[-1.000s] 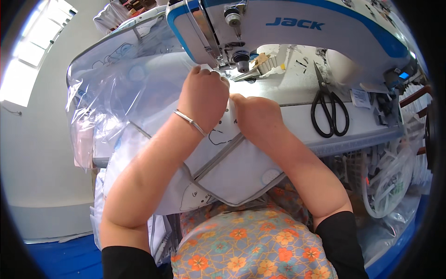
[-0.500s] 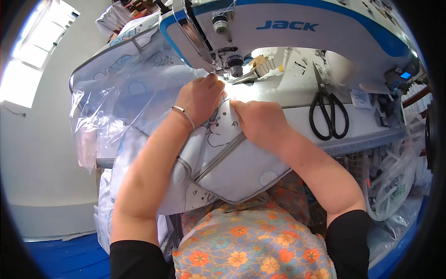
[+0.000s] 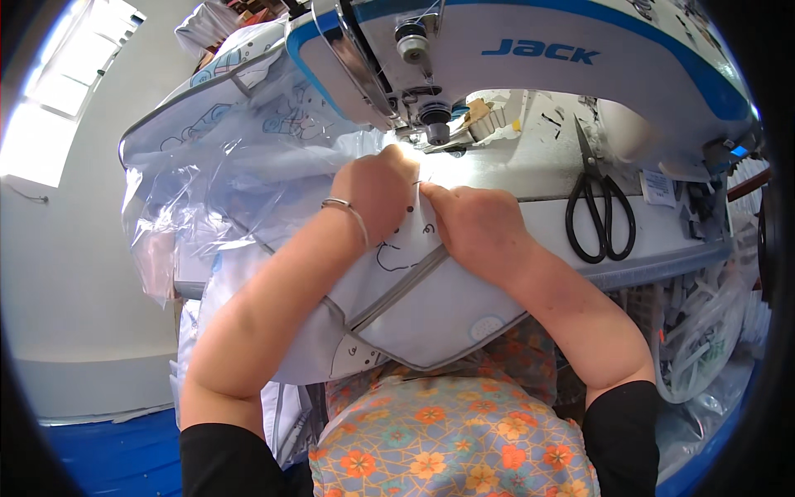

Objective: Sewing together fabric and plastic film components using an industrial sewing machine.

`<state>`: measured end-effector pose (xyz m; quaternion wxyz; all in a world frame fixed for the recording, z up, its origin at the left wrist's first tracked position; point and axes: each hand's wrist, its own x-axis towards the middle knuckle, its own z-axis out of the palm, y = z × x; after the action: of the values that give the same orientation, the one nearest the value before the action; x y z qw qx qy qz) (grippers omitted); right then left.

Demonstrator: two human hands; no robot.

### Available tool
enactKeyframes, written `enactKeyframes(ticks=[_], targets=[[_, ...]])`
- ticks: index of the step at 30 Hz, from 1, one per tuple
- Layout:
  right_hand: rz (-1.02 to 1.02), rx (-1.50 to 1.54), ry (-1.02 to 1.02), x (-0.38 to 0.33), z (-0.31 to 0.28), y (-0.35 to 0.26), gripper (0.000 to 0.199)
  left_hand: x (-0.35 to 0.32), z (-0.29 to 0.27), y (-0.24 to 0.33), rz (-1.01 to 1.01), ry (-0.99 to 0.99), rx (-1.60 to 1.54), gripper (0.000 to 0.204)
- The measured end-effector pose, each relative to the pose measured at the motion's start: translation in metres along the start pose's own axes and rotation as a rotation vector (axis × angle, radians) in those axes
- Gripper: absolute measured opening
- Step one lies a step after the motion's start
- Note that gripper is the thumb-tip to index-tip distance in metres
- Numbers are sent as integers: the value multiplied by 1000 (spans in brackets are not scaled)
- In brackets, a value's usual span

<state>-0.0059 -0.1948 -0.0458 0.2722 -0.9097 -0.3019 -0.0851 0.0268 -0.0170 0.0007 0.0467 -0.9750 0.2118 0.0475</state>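
A white printed fabric piece with grey binding [image 3: 397, 286] lies over the sewing table and hangs at its front edge toward my lap. My left hand [image 3: 377, 195], with a bangle at the wrist, has its fingers closed on the fabric just in front of the needle area. Beside it on the right, my right hand [image 3: 480, 219] pinches the same fabric between thumb and forefinger. The white and blue sewing machine [image 3: 530, 70] stands over both hands, its lamp shining brightly there. Glare and my left fingers hide the fabric edge near the presser foot.
Black-handled scissors [image 3: 600, 207] lie on the table to the right. Clear plastic sheeting [image 3: 207, 190] covers fabric on the left. Thread scraps and small pieces litter the machine bed behind the needle. A clear plastic bag [image 3: 696, 348] hangs at the lower right.
My left hand has turned and flattened over the fabric near the needle. The fabric's printed part under it is more covered. The whole view has shifted slightly.
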Motion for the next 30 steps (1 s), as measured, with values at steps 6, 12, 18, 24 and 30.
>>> enactKeyframes(ticks=[6,12,18,24,30], targets=[[4,20,5,2,-2,-2,25,-4,7,5,-14,72,-18,15],[1,28,40,5,1,-1,22,-8,6,9,29,171,-46,15],[44,-33,45,16,10,-9,21,1,-2,-3,-113,38,-143,17],[4,-66,-45,14,2,0,18,-2,3,4,8,55,-4,12],[6,-39,19,5,12,-10,11,-5,-1,7,23,80,-118,16]])
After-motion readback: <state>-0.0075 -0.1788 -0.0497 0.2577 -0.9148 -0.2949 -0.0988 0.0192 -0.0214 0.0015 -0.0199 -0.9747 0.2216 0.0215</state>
